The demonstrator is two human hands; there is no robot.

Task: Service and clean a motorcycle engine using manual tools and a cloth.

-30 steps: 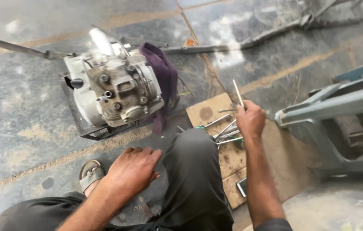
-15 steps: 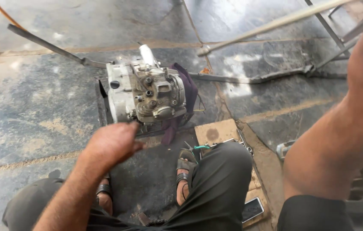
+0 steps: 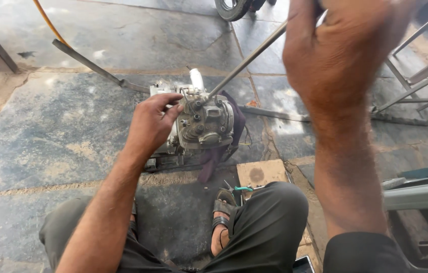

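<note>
A grey metal engine block (image 3: 201, 124) stands on the stone floor ahead of my knees, with a dark purple cloth (image 3: 229, 136) tucked under its right side. My left hand (image 3: 150, 124) rests on the engine's left side, fingers curled against its top. My right hand (image 3: 345, 55) is raised close to the camera, shut on the handle of a long metal rod tool (image 3: 246, 60). The tool's tip touches the top of the engine near a bolt.
A cardboard piece (image 3: 262, 173) with a green-handled tool (image 3: 241, 189) lies by my sandalled foot (image 3: 222, 215). Metal bars (image 3: 92, 65) lie on the floor behind the engine. A metal frame (image 3: 416, 86) stands at right, a tyre (image 3: 231, 7) at the top.
My right hand picked a long tool from the cardboard, lifted it and set its tip on the engine. My left hand moved from my knee onto the engine.
</note>
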